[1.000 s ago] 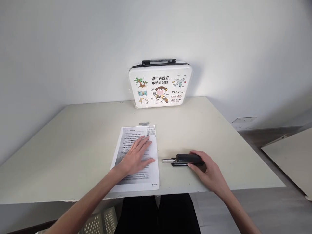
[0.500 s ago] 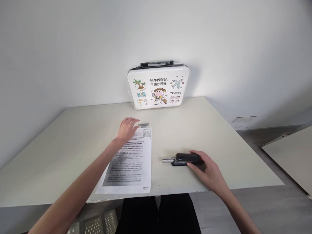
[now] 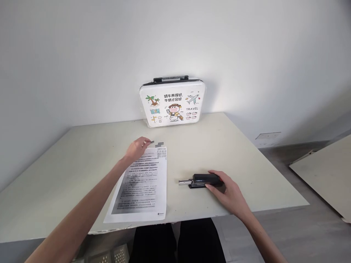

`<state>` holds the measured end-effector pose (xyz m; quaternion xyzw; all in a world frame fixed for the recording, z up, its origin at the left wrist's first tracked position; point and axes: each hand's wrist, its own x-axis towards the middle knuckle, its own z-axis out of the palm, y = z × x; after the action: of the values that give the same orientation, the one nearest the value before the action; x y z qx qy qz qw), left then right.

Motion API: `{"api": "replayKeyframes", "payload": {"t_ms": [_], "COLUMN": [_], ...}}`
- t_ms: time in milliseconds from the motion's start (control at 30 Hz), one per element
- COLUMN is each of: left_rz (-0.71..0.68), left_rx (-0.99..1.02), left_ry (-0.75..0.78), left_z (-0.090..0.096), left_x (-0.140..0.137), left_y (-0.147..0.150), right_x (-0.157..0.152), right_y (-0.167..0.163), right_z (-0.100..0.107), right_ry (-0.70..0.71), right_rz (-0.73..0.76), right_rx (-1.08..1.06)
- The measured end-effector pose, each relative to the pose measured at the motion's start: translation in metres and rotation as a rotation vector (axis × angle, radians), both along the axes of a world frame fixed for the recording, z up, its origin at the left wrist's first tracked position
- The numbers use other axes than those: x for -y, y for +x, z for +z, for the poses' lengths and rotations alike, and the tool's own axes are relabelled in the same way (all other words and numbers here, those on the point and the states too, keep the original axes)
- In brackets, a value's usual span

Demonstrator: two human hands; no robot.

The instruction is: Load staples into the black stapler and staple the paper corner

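Between the fingertips of my left hand [image 3: 137, 148] is a small grey strip of staples [image 3: 152, 141], pinched at one end. More staple strips [image 3: 159, 144] lie on the table just to its right, above the top edge of a printed sheet of paper [image 3: 139, 186]. My left forearm crosses over the sheet's left side. At the right, my right hand [image 3: 229, 191] is wrapped round the back of a black stapler [image 3: 207, 179] resting on the table. A metal tray juts out of the stapler's front, pointing left toward the paper.
A white carry case [image 3: 173, 104] with cartoon pictures stands at the back of the pale table [image 3: 233, 146], against the wall. A white panel [image 3: 326, 175] stands off to the right. Below the front edge is a perforated crate [image 3: 119, 255].
My left hand has closed on one staple strip and drawn it slightly away from the others. My right hand still holds the stapler. The whole view has shifted a little.
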<state>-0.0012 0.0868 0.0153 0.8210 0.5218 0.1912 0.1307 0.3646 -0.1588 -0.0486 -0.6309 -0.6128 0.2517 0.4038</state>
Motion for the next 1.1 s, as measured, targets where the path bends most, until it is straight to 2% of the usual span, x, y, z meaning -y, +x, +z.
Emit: {"api": "replayKeyframes", "payload": {"t_ms": [200,400,533,633,700,767,833,1000,1100], "left_rz": [-0.095,-0.189,-0.221,-0.164,-0.122,-0.094,-0.09,-0.197,-0.241], "left_rx": [0.263,0.362,0.54,0.75,0.806,0.77,0.649,0.374,0.325], "left_ry": [-0.176,-0.382,-0.566,-0.761,-0.825,-0.793,-0.684,-0.308,-0.211], "left_z": [0.011,0.012,0.011,0.013,0.015,0.016,0.015,0.004,-0.001], "left_x": [0.07,0.137,0.162,0.169,0.169,0.167,0.167,0.173,0.176], "left_y": [0.019,0.055,0.073,0.081,0.085,0.086,0.087,0.09,0.094], "right_x": [0.001,0.001,0.0,0.001,0.002,0.002,0.002,0.001,0.001], "right_y": [-0.001,0.001,0.001,0.001,0.001,0.0,0.0,0.002,0.002], "right_z": [0.005,0.005,0.006,0.008,0.009,0.01,0.009,0.006,0.006], "right_ry": [0.017,-0.008,-0.014,-0.003,-0.005,-0.008,-0.009,-0.01,-0.021], "right_rz": [-0.013,-0.019,-0.018,-0.015,-0.008,-0.007,-0.015,-0.011,-0.017], "right_rx": [0.025,0.018,0.008,0.011,0.009,0.005,0.005,0.009,0.002]}}
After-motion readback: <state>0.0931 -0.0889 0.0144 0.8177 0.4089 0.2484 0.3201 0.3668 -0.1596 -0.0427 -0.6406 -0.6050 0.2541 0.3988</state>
